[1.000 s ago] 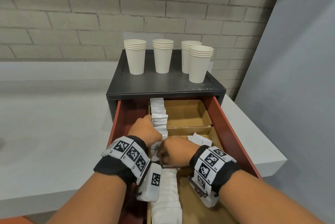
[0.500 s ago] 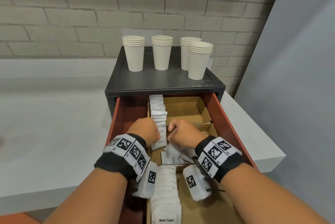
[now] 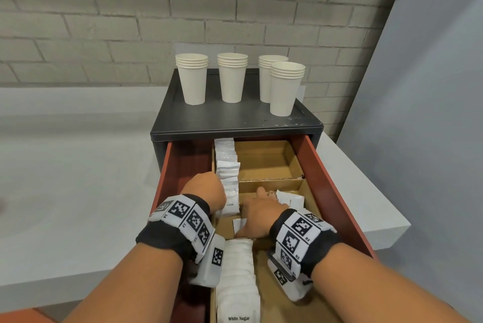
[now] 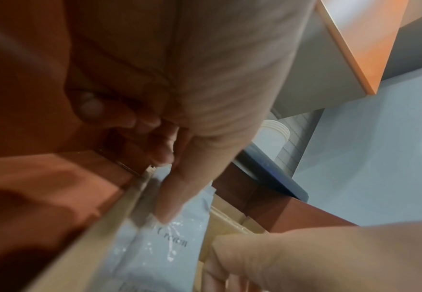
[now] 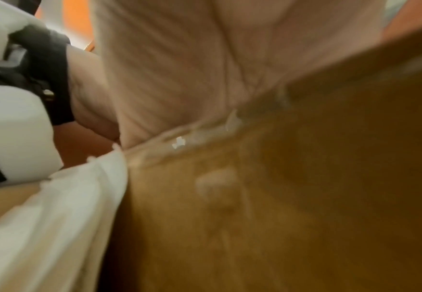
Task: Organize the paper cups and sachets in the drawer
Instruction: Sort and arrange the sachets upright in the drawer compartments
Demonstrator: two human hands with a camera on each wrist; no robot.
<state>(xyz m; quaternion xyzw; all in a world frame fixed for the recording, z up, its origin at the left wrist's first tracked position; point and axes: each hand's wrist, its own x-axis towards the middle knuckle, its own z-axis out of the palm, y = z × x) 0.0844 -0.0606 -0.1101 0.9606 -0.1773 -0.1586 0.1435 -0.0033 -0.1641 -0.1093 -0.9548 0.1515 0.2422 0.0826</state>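
Observation:
The red drawer [image 3: 337,192] stands pulled out, split by cardboard dividers. A row of upright cream sachets [image 3: 227,166] fills its left column. My left hand [image 3: 206,190] is at the near end of that row; in the left wrist view its thumb [image 4: 177,193] lies on the front cream sachet [image 4: 174,237] and its curled fingers reach the top edge. My right hand [image 3: 257,214] lies over loose sachets [image 3: 291,201] in the middle compartment with fingers stretched out. Several stacks of paper cups [image 3: 232,78] stand on the black cabinet top [image 3: 235,118].
A row of white sugar sachets [image 3: 237,278] fills the near left column under my wrists. The back right cardboard compartment [image 3: 264,160] holds nothing. A pale counter [image 3: 78,166] runs to the left, and a grey wall [image 3: 418,113] is close on the right.
My right hand left the cream row, swung right and came down onto the loose sachets in the middle compartment. My left hand stayed at the row's near end.

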